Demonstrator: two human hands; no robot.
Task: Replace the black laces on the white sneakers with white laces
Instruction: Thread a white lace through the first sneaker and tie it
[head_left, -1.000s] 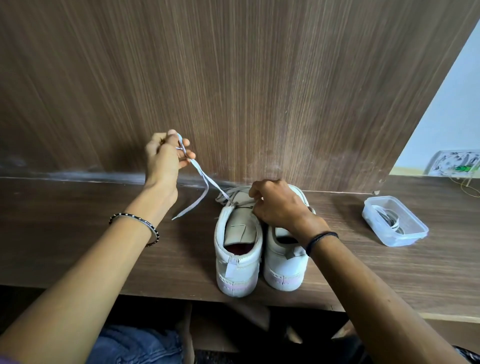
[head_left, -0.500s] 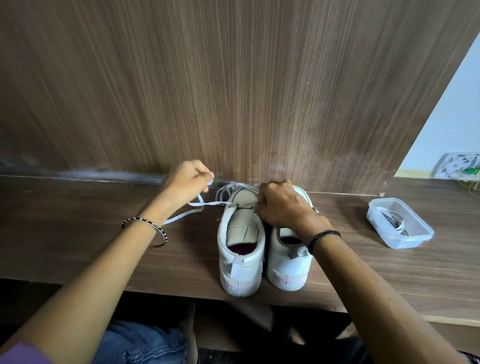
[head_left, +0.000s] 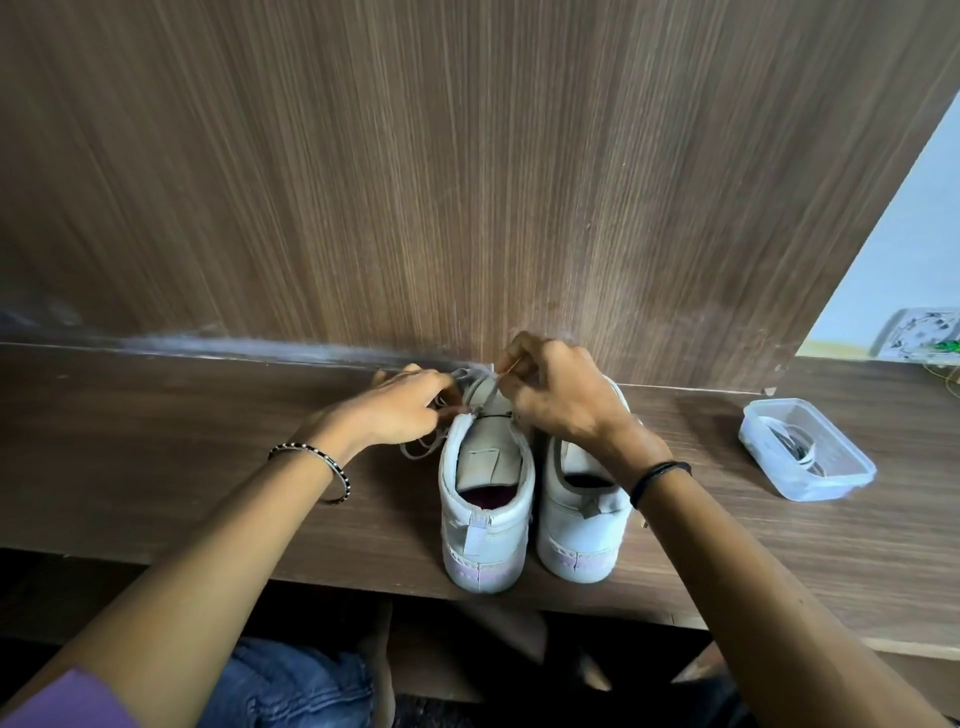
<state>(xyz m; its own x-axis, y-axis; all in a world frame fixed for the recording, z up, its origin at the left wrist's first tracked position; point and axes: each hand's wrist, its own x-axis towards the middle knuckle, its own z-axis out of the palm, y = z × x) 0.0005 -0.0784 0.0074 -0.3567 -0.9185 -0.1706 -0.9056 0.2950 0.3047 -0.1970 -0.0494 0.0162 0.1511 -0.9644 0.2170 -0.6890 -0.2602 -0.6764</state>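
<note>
- Threading appears to be under way: the white lace (head_left: 422, 447) is gripped by the curled left hand (head_left: 400, 410) beside the eyelets, with slack loops lying on the tabletop (head_left: 156, 441).
- The lace is judged light, limp and flat (easily twisted); it is best taken near its stiff tip.
- The left sneaker (head_left: 485, 525) is stood heel toward the viewer; no black lace is seen on it.
- A lace end is pinched by the right hand (head_left: 561, 397) above the tongue.
- The right sneaker (head_left: 582, 530), touching its mate, is partly hidden by that wrist.
- What look like coiled laces are seen in a plastic container (head_left: 831, 475), well apart.
</note>
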